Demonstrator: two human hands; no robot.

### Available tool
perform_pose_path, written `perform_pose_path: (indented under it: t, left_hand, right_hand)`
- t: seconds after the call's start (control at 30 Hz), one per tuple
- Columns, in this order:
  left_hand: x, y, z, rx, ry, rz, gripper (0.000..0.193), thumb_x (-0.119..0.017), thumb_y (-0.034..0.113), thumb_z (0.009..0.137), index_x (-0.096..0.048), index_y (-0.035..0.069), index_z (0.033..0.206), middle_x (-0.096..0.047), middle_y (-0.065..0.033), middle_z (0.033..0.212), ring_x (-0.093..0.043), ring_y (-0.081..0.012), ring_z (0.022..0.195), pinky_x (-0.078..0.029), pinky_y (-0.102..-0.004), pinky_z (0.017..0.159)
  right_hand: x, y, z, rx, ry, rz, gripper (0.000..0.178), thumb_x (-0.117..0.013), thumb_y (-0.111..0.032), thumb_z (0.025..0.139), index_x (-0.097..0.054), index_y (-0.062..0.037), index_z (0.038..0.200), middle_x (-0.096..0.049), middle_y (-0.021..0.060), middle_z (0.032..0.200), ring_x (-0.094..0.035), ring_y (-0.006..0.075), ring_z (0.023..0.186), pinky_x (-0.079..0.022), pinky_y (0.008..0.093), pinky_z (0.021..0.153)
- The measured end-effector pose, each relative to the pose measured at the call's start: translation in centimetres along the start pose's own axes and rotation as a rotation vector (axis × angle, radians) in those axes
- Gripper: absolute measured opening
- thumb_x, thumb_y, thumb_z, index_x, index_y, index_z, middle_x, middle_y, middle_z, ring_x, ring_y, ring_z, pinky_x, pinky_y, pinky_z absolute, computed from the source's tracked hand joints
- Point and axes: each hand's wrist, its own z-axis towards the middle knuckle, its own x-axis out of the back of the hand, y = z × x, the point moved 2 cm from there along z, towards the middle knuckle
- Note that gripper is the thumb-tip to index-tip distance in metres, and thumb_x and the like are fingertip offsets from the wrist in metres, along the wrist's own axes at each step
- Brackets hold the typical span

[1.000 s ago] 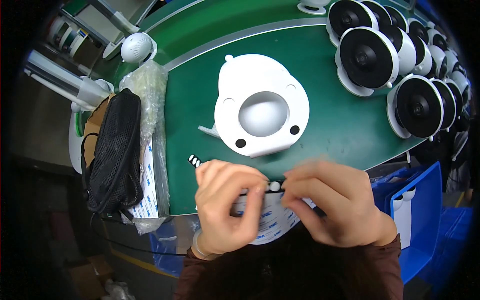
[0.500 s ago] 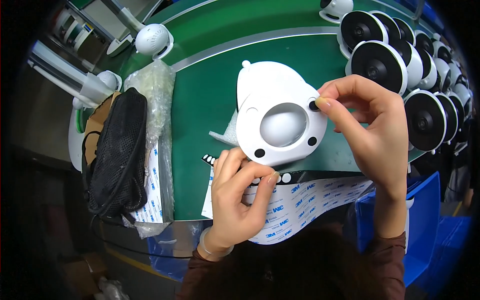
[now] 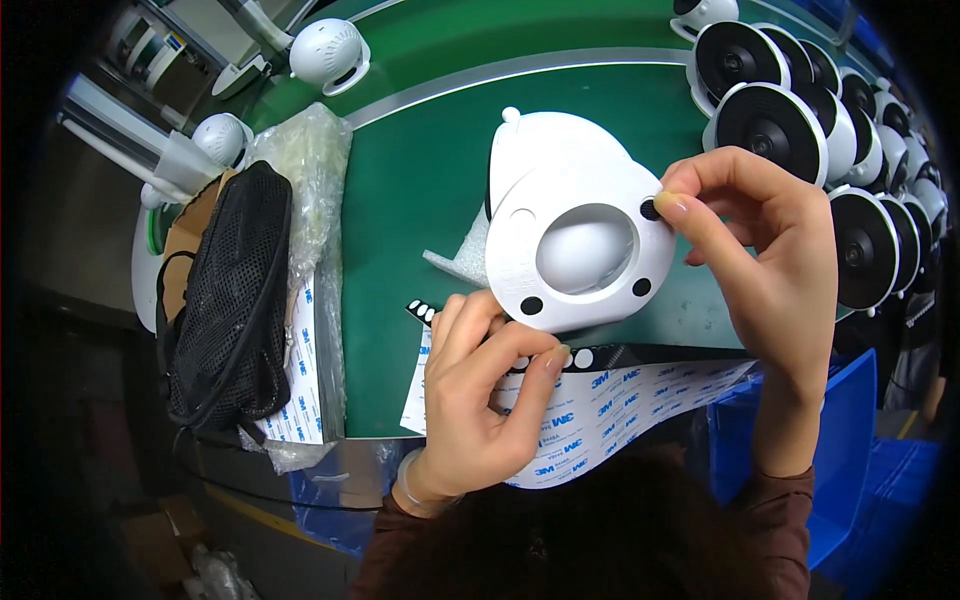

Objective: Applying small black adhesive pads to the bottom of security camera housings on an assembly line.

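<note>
A white rounded camera housing (image 3: 508, 260) lies on the green work surface, its flat ring-shaped base turned up around a white dome (image 3: 582, 256). Black round pads sit on the base, one (image 3: 532, 306) at the lower left and another (image 3: 642, 287) at the lower right. My right hand (image 3: 765, 240) pinches a third black round pad (image 3: 649, 208) against the base's upper right rim. My left hand (image 3: 485, 390) has thumb and index finger closed on the edge of a white adhesive-backed sheet (image 3: 610, 405) with a black strip of white dots. Its other fingers reach beside the housing, tips partly hidden.
Finished-looking white cameras with black round faces (image 3: 765, 135) are stacked at the right. A black mesh pouch (image 3: 230, 290) and bubble wrap (image 3: 310, 190) lie at the left. White foam (image 3: 465, 258) touches the housing. A blue bin (image 3: 840, 440) stands at the lower right.
The housing and both hands appear slightly farther right in the picture, and the view itself has shifted a little. Both pinches look the same as before.
</note>
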Motion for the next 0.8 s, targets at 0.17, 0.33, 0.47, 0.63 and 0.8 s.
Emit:
perform_pose_path:
  t: [0.17, 0.33, 0.47, 0.63, 0.8]
  left_hand:
    - [-0.1, 0.0, 0.0, -0.018, 0.012, -0.019, 0.006, -0.062, 0.001, 0.069, -0.060, 0.004, 0.074, -0.050, -0.0054, 0.075, -0.041, -0.0199, 0.070, -0.029, -0.0292, 0.063]
    - [0.1, 0.0, -0.1, -0.003, -0.007, 0.024, 0.007, -0.062, 0.001, 0.068, -0.060, 0.004, 0.074, -0.053, -0.0084, 0.085, -0.042, -0.0207, 0.072, -0.030, -0.0297, 0.065]
    - [0.4, 0.9, -1.0, 0.002, 0.017, 0.092, 0.006, -0.063, 0.000, 0.065, -0.061, 0.004, 0.070, -0.050, -0.0202, 0.112, -0.044, -0.0239, 0.078, -0.035, -0.0315, 0.072]
    - [1.4, 2.7, -2.2, -0.094, 0.022, 0.296, 0.011, -0.065, 0.002, 0.061, -0.065, 0.007, 0.071, -0.047, -0.0213, 0.120, -0.046, -0.0292, 0.093, -0.037, -0.0355, 0.080]
    - [1.4, 2.3, -2.3, -0.204, 0.030, 0.221, 0.016, -0.067, 0.005, 0.060, -0.066, 0.009, 0.075, -0.056, -0.0108, 0.103, -0.047, -0.0252, 0.090, -0.034, -0.0338, 0.077]
  right_hand:
    - [-0.1, -0.2, -0.1, 0.035, 0.011, -0.053, 0.007, -0.062, -0.004, 0.078, -0.060, 0.0016, 0.081, -0.061, 0.0051, 0.078, -0.056, 0.0056, 0.066, -0.046, 0.0165, 0.055]
    - [0.5, 0.7, 1.2, 0.059, -0.070, -0.060, 0.014, -0.061, -0.005, 0.079, -0.058, 0.0010, 0.092, -0.062, 0.0057, 0.076, -0.058, 0.0069, 0.068, -0.046, 0.0164, 0.055]
    - [1.3, 1.0, 1.0, 0.077, 0.058, 0.132, 0.021, -0.051, -0.006, 0.086, -0.054, 0.0011, 0.106, -0.062, 0.0056, 0.074, -0.059, 0.0091, 0.068, -0.047, 0.0193, 0.062]
    - [2.1, -1.5, -4.4, 0.182, -0.474, -0.157, 0.023, -0.059, -0.006, 0.074, -0.062, 0.0002, 0.095, -0.061, 0.0134, 0.075, -0.060, 0.0234, 0.065, -0.045, 0.0283, 0.057]
    - [-0.3, 0.3, -6.5, 0.163, -0.592, -0.017, 0.024, -0.061, -0.005, 0.075, -0.060, -0.0032, 0.099, -0.061, 0.0123, 0.074, -0.059, 0.0286, 0.062, -0.046, 0.0321, 0.055]
